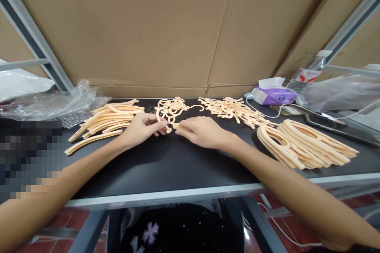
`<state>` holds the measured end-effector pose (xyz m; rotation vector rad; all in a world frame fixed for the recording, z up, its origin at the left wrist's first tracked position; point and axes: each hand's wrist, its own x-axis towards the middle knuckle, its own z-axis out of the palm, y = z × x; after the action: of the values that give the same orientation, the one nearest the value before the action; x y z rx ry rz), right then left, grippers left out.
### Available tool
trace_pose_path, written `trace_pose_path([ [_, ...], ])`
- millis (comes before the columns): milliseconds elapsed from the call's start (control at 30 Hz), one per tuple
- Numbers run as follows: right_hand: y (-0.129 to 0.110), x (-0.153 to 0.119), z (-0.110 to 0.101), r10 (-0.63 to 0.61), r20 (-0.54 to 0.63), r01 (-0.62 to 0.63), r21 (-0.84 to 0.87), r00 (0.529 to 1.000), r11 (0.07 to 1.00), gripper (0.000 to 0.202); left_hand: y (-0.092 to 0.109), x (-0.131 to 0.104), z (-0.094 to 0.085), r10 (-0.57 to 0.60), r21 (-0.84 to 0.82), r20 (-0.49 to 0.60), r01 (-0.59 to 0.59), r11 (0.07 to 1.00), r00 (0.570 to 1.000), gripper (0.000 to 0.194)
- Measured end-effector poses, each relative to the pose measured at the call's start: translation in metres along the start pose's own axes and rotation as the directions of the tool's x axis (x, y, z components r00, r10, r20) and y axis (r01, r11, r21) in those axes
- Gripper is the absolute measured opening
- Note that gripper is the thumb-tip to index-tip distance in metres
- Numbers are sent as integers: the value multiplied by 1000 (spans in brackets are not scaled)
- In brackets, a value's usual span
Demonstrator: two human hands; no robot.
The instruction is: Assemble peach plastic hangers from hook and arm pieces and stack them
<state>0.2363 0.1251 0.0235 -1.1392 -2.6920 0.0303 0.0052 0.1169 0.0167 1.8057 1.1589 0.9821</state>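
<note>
In the head view my left hand (pixel 145 128) pinches a cream-coloured curved piece (pixel 159 115) with a round end near its fingertips. My right hand (pixel 202 131), just to the right, has its fingers closed on another cream piece (pixel 181 127). The two hands are close together with a small gap between them. Behind them lies a tangled heap of thin curled cream pieces (pixel 175 104). Left of my left hand are long, slightly curved cream strips (pixel 97 126). Small branching cream pieces (pixel 234 110) are spread behind and right of my right hand.
Thick looped cream pieces (pixel 308 144) lie at the right. Behind them are a purple tissue pack (pixel 276 95), a white cable, a dark tablet-like device (pixel 341 124) and a plastic bottle (pixel 310 73). Clear plastic wrap (pixel 71 102) sits at the left. Cardboard (pixel 148 31) stands behind the black table (pixel 166 170).
</note>
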Motion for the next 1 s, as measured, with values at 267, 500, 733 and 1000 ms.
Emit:
trace_pose_path([
  [267,1,-1,-4,31,6,-30,-128,999,991,33,2,-1,-2,-8,12,-20,9,1000,1000,28],
  [500,-6,-4,-10,-38,40,46,-227,998,973,35,6,-4,-1,133,115,60,-139,984,989,27],
  [733,-10,-6,-11,-127,-4,117,-357,992,927,34,12,-5,-5,146,213,64,-157,964,987,27],
  [1000,-11,-7,-11,-175,-65,128,-452,982,883,35,11,-6,-9,160,301,89,-180,937,983,30],
])
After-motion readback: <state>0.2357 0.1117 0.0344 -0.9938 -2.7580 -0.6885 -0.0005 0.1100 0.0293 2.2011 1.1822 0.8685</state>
